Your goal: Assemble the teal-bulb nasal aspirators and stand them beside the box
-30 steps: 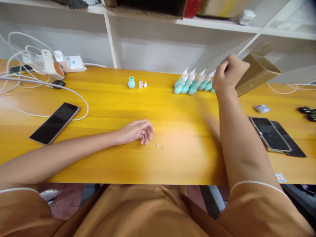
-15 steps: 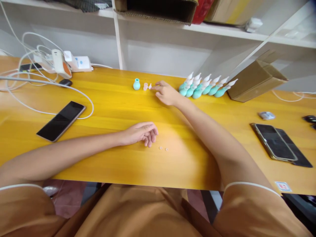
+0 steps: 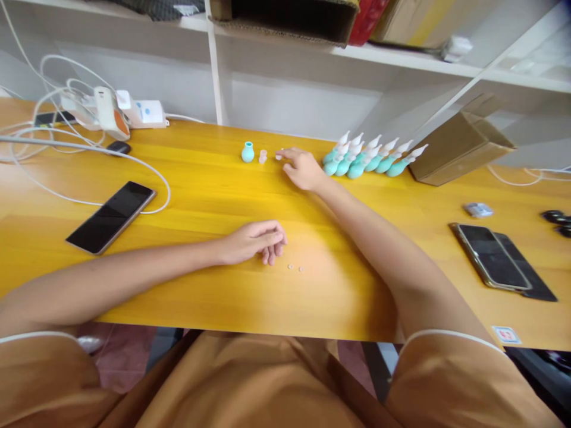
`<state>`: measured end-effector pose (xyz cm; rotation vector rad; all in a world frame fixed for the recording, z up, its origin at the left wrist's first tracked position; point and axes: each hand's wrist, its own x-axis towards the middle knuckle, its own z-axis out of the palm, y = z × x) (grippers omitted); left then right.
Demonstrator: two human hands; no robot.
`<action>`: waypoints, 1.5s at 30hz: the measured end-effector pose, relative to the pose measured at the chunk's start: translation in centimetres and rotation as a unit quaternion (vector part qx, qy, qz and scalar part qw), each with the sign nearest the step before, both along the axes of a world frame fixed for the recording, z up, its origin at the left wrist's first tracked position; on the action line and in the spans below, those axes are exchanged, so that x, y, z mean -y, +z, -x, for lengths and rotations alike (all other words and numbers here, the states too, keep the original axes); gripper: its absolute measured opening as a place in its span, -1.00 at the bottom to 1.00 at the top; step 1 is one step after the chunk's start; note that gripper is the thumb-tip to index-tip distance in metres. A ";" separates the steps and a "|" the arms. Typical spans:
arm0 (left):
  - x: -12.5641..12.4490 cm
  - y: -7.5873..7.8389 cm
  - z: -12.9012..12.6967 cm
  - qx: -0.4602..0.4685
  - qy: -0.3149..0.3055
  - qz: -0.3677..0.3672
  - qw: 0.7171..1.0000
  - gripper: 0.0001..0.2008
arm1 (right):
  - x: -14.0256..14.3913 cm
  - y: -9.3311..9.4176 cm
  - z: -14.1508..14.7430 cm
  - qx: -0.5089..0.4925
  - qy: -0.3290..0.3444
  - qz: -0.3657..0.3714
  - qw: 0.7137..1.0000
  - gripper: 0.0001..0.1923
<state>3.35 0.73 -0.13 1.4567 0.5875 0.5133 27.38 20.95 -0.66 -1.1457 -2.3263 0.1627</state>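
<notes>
**Pale nozzle piece (image 3: pixel 279 157) at the fingertips of the right hand (image 3: pixel 302 169), far middle of the wooden desk (image 3: pixel 200 196)**

Looks whitish and very small, with the outline partly covered by the index finger and too blurred for finer detail. Lies on the far side of the desk, just right of a pale pink fitting (image 3: pixel 263 157) and left of the assembled aqua bulbs (image 3: pixel 355 170). Met from the right by bent, reaching fingers; cannot tell whether pinched or only touched.

To the left, pale pink and slightly see-through: the fitting, seemingly in 2 stacked parts; cannot tell whether joined. Farther left, upright, round-bellied, short-necked and open at the top: the loose aqua bulb (image 3: pixel 247 153).

Counted so far: 1 nozzle piece, 1 fitting, 1 loose bulb. At right of the right hand, closely grouped, aqua below and white above: the assembled bulbs, with at least 6 pointed tips visible, leaning right. Too overlapped for a sure total.

On the near side: 2 tiny pale rings (image 3: pixel 301 269), side by side and apart, just right of the left hand (image 3: pixel 254 242). Released there, fingers loosely curled, resting on the desk.

Also counted: 1 smartphone (image 3: pixel 111 217) at left, 1 cased smartphone (image 3: pixel 493 255) at right, partly over 1 dark flat pad (image 3: pixel 521 261); 1 small grey packet (image 3: pixel 479 209) beyond; 1 cardboard box (image 3: pixel 459 142) at far right.
</notes>
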 end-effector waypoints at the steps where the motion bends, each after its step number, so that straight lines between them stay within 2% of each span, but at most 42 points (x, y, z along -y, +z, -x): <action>1: 0.2 0.0 0.0 -0.029 0.007 -0.072 0.997 -0.73 | 1.1 0.3 -0.6 -0.014 -0.008 -0.002 1.000 -0.44; 3: 0.6 -0.1 0.0 -0.080 0.013 -0.247 0.966 -0.89 | 3.9 0.8 -1.8 -0.045 -0.016 0.005 0.999 -0.50; 5: 0.9 -0.5 -0.1 -0.116 0.002 -0.398 0.910 -0.89 | 7.0 0.9 -2.9 -0.085 -0.013 0.033 0.996 -0.58; 8: 1.1 -1.1 -0.5 -0.153 -0.024 -0.513 0.844 -0.80 | 11.1 0.2 -3.6 -0.169 -0.021 0.119 0.978 -0.65; 10: 1.1 -1.4 -0.7 -0.162 -0.032 -0.540 0.826 -0.76 | 13.0 -0.6 -3.4 -0.247 -0.021 0.191 0.950 -0.69; 12: 1.0 -1.5 -0.9 -0.158 -0.037 -0.541 0.825 -0.78 | 14.1 -1.2 -2.8 -0.322 -0.008 0.245 0.914 -0.73; 15: 0.9 -1.2 -1.0 -0.145 -0.043 -0.511 0.846 -0.85 | 15.0 -1.5 -1.7 -0.386 0.023 0.284 0.878 -0.80; 19: 0.7 -0.3 -0.7 -0.112 -0.029 -0.391 0.913 -0.93 | 16.2 -1.1 -0.8 -0.424 0.067 0.328 0.841 -0.82; 22: 0.3 0.2 -0.5 -0.086 0.047 -0.275 0.956 -0.91 | 17.3 -0.7 -0.6 -0.471 0.087 0.375 0.794 -0.76; 24: 0.0 0.2 -0.5 -0.054 0.118 -0.216 0.968 -0.85 | 17.9 -0.6 -0.5 -0.499 0.095 0.399 0.763 -0.72; 28: -0.7 -0.2 -0.5 0.006 0.212 -0.163 0.964 -0.79 | 18.2 -0.5 -0.4 -0.528 0.100 0.430 0.726 -0.66; 35: -1.7 -0.7 -0.3 0.040 0.295 -0.166 0.940 -0.72 | 18.8 -0.3 -0.1 -0.539 0.116 0.472 0.688 -0.64; 40: -1.6 -0.7 -0.3 0.044 0.303 -0.194 0.932 -0.73 | 19.6 -0.4 0.1 -0.535 0.161 0.476 0.680 -0.58; 45: -1.4 -0.4 0.0 0.018 0.295 -0.244 0.924 -0.76 | 19.6 -0.4 0.1 -0.532 0.167 0.483 0.675 -0.55</action>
